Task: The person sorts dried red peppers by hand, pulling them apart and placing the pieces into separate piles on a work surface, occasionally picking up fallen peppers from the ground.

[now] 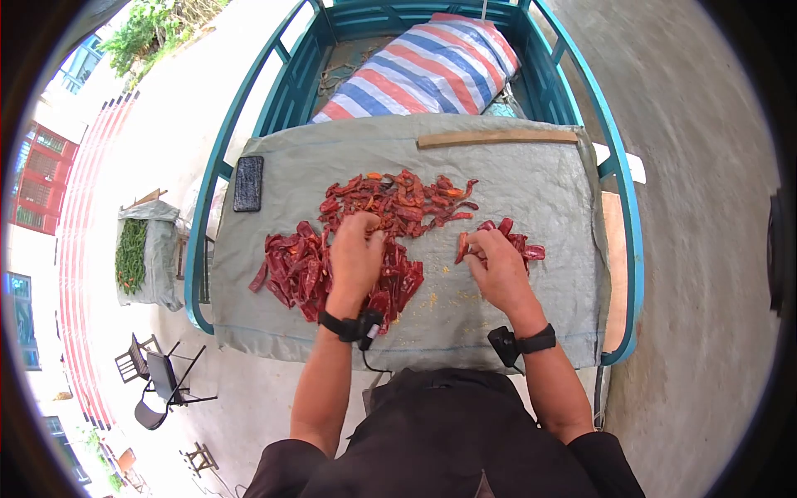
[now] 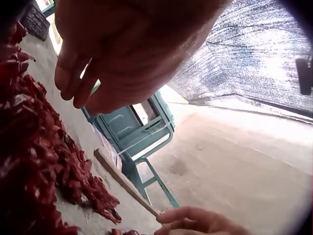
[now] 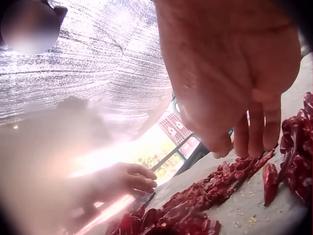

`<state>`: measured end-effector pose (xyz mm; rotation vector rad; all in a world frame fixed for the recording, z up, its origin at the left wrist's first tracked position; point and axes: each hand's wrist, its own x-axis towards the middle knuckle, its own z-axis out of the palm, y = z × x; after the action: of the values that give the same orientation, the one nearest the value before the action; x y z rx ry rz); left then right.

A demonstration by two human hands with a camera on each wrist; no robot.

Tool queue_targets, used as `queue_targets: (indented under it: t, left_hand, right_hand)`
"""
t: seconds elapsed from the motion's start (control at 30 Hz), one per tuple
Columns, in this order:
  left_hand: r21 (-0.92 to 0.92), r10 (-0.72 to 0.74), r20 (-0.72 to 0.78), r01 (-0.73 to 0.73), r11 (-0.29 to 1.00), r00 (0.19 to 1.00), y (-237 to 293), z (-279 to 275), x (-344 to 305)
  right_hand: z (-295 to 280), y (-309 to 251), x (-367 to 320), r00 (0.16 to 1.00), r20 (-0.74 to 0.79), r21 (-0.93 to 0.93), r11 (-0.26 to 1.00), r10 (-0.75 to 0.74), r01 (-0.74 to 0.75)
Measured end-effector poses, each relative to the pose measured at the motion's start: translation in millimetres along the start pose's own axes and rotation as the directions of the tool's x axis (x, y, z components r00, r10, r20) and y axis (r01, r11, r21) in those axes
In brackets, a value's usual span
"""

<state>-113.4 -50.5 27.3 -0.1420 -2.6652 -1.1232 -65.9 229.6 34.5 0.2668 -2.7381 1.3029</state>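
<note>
Dried red chili peppers lie on a grey-green cloth point(image 1: 515, 324) in three groups. My left hand point(image 1: 357, 259) hangs over the near left pile of chilies point(image 1: 295, 270), fingers loosely bent and nothing seen between them in the left wrist view. Beyond it spreads a heap of smaller, shrivelled chilies point(image 1: 398, 195). On the right, my right hand point(image 1: 501, 270) hovers at a small group of chilies point(image 1: 531, 251), its fingers pointing down. One lone chili point(image 3: 270, 183) is close below those fingertips, and the right wrist view shows no chili between them.
A dark phone-like slab point(image 1: 248, 183) lies at the cloth's left, and a wooden strip point(image 1: 498, 138) along its far edge. Teal cart rails point(image 1: 621, 166) flank both sides. Behind sits a striped sack point(image 1: 423, 70). Yellow seeds point(image 1: 452, 299) are scattered between the piles.
</note>
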Motion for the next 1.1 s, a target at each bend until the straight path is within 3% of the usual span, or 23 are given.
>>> queue_targets:
  t: [0.1,0.2,0.3,0.4,0.5,0.6,0.7,1.0,1.1]
  left_hand:
    - [0.218,-0.068,-0.031,0.073,0.973,0.997,-44.9,-32.2,31.7]
    - [0.405,-0.145,0.053,0.112,0.907,0.988,-80.4,-47.5,51.1]
    - [0.517,-0.188,0.182,0.069,0.853,0.965,-101.5,-43.8,62.2]
    - [0.62,-0.299,0.336,0.029,0.784,0.893,-115.2,-32.8,73.7]
    - [0.623,-0.29,0.35,0.01,0.782,0.89,-123.7,-23.6,78.5]
    - [0.607,-0.266,0.37,-0.015,0.794,0.89,-125.3,-22.2,88.1]
    - [0.569,-0.254,0.396,-0.019,0.822,0.883,-120.4,-25.6,89.9]
    - [0.435,-0.283,0.518,0.036,0.899,0.807,-106.3,-30.6,92.6]
    - [0.493,-0.283,0.553,-0.034,0.87,0.784,-102.5,-25.9,91.6]
  right_hand:
    - [11.6,-4.2,13.4,0.995,0.094,0.031,0.999,-0.03,0.027]
    - [29.0,-7.3,29.8,0.986,0.144,-0.007,0.996,-0.084,0.086]
    - [63.4,12.6,49.3,0.962,0.249,-0.074,0.988,-0.11,0.132]
    - [90.1,19.8,56.0,0.95,0.303,-0.139,0.983,-0.076,0.123]
    - [103.0,21.8,65.1,0.932,0.354,-0.165,0.975,-0.082,0.149]
    - [104.8,14.1,75.4,0.894,0.443,-0.188,0.982,0.061,0.026]
    - [115.4,22.3,73.9,0.9,0.437,-0.128,0.99,0.007,0.055]
    - [121.2,2.7,89.5,0.826,0.554,-0.266,0.962,0.107,0.054]
    - [123.1,-1.1,94.5,0.802,0.583,-0.287,0.957,0.134,0.049]
